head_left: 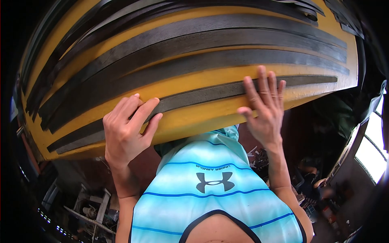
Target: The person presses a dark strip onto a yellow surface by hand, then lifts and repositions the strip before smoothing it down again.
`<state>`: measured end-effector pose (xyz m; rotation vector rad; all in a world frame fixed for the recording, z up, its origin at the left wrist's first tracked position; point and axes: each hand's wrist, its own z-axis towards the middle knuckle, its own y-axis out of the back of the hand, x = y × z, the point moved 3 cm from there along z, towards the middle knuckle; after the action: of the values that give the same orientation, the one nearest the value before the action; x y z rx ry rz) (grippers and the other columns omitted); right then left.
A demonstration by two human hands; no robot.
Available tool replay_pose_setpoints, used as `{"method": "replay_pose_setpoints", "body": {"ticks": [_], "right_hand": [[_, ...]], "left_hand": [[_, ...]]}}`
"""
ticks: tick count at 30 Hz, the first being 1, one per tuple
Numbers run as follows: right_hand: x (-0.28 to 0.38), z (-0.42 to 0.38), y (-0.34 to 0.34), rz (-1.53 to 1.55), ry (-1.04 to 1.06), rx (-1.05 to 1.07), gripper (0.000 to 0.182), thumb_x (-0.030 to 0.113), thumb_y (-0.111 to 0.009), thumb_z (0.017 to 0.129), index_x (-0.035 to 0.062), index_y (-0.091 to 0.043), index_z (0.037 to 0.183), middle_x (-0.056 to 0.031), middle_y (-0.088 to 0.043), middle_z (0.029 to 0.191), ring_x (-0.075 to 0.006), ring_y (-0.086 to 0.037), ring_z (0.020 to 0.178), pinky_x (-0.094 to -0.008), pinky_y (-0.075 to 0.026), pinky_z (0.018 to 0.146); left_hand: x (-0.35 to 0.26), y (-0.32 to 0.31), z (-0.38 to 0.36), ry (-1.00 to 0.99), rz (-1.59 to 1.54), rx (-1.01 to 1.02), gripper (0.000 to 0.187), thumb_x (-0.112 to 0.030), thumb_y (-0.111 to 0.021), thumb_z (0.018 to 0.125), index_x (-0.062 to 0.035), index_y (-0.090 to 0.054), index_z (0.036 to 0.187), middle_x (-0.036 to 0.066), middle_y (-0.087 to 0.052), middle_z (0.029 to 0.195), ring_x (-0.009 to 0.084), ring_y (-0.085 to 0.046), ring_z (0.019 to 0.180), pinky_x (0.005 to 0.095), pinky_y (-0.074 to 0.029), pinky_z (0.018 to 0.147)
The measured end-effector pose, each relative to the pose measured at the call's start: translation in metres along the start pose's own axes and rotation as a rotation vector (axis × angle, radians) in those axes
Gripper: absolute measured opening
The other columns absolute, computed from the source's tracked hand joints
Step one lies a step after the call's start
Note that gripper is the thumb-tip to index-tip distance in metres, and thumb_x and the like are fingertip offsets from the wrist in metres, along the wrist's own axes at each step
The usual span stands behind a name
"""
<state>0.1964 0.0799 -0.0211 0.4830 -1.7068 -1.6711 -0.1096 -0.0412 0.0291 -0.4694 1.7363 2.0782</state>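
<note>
A long, narrow dark strip (202, 96), leather-like or rubbery, lies along the near side of a yellow tabletop (194, 118). At its left part, my left hand (129, 127) has curled fingers, with the index fingertip at the strip's far edge and the thumb at its near edge. The strip passes beneath that hand, which hides part of it. Farther right, my right hand (265, 107) is spread palm down, its fingers stretched across the strip. The right end of the strip tapers beyond that hand.
Several wider dark strips (194, 40) lie side by side farther back. More strips are bunched at the far edge, with a curled end (311, 16). A wooden frame (95, 206) stands low left. Another person (310, 180) is at the lower right, near a bright window (370, 148).
</note>
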Motion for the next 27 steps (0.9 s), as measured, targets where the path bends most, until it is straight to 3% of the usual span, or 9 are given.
{"method": "replay_pose_setpoints", "body": {"ticks": [1,4,6,7,8,9,14,23,27], "right_hand": [[-0.013,-0.004,0.005,-0.004,-0.002,-0.003,0.074,0.072,-0.041,0.102,0.0325,-0.046,0.164,-0.0042,-0.025,0.178,-0.0284,-0.013,0.167,-0.0545,-0.004,0.134],[-0.034,-0.009,0.016,-0.075,-0.136,-0.051,0.065,0.059,-0.057,0.103,0.0287,-0.052,0.160,-0.0062,-0.030,0.177,-0.0289,-0.018,0.166,-0.0578,-0.007,0.133],[-0.025,-0.002,0.023,-0.037,-0.089,-0.206,0.061,0.036,-0.077,0.096,0.0233,-0.061,0.154,-0.0094,-0.043,0.170,-0.0310,-0.035,0.159,-0.0601,-0.016,0.131],[-0.007,0.010,0.027,0.006,-0.006,-0.263,0.060,0.018,-0.087,0.084,0.0168,-0.070,0.142,-0.0102,-0.062,0.154,-0.0302,-0.055,0.142,-0.0581,-0.026,0.128],[0.010,0.020,0.023,0.154,0.068,-0.303,0.052,0.020,-0.088,0.082,0.0142,-0.075,0.132,-0.0070,-0.071,0.135,-0.0255,-0.065,0.121,-0.0551,-0.033,0.123],[0.031,0.028,0.021,0.257,0.112,-0.269,0.051,0.020,-0.087,0.083,0.0171,-0.077,0.132,-0.0027,-0.073,0.127,-0.0197,-0.065,0.117,-0.0517,-0.039,0.119],[0.101,0.057,-0.017,0.386,0.300,-0.208,0.044,0.030,-0.080,0.088,0.0148,-0.074,0.128,-0.0038,-0.063,0.121,-0.0218,-0.059,0.110,-0.0493,-0.040,0.111],[0.056,0.054,-0.003,0.366,0.245,-0.230,0.032,0.031,-0.083,0.085,0.0186,-0.079,0.115,-0.0013,-0.063,0.109,-0.0218,-0.058,0.105,-0.0477,-0.041,0.107],[0.030,0.048,0.010,0.360,0.203,-0.207,0.036,0.027,-0.087,0.081,0.0206,-0.082,0.116,0.0000,-0.065,0.107,-0.0220,-0.059,0.108,-0.0477,-0.042,0.108]], "left_hand": [[0.000,0.000,0.000,-0.020,0.001,-0.008,0.032,-0.006,-0.089,0.073,-0.0045,-0.078,0.103,0.009,-0.062,0.082,0.0268,-0.064,0.071,0.0376,-0.054,0.063],[-0.001,0.002,0.001,-0.033,-0.015,-0.013,0.033,-0.005,-0.089,0.073,-0.0040,-0.078,0.104,0.010,-0.064,0.084,0.0285,-0.065,0.073,0.0387,-0.057,0.069],[-0.003,0.002,0.000,-0.040,-0.022,-0.022,0.033,-0.004,-0.088,0.074,-0.0033,-0.079,0.106,0.011,-0.066,0.086,0.0308,-0.067,0.075,0.0398,-0.060,0.076],[-0.005,0.002,0.000,-0.041,-0.017,-0.023,0.033,-0.003,-0.088,0.074,-0.0019,-0.079,0.106,0.013,-0.066,0.087,0.0326,-0.067,0.077,0.0410,-0.061,0.082],[-0.005,0.001,0.000,-0.041,-0.014,-0.017,0.033,-0.002,-0.088,0.075,-0.0010,-0.078,0.107,0.014,-0.064,0.085,0.0330,-0.066,0.076,0.0427,-0.061,0.084],[-0.005,0.001,0.000,-0.039,-0.020,-0.001,0.034,-0.002,-0.087,0.075,-0.0007,-0.078,0.108,0.014,-0.064,0.086,0.0332,-0.065,0.076,0.0436,-0.061,0.084],[-0.009,0.008,-0.003,0.019,0.026,0.061,0.037,-0.001,-0.087,0.077,-0.0007,-0.077,0.112,0.013,-0.063,0.087,0.0333,-0.064,0.084,0.0457,-0.057,0.088],[0.005,0.011,-0.024,0.170,0.112,0.088,0.051,0.000,-0.086,0.073,-0.0063,-0.074,0.122,0.013,-0.064,0.109,0.0353,-0.062,0.101,0.0462,-0.050,0.092],[0.002,0.015,-0.025,0.179,0.110,0.066,0.044,0.008,-0.079,0.066,-0.0029,-0.072,0.109,0.015,-0.066,0.107,0.0363,-0.064,0.101,0.0452,-0.051,0.089]]}}
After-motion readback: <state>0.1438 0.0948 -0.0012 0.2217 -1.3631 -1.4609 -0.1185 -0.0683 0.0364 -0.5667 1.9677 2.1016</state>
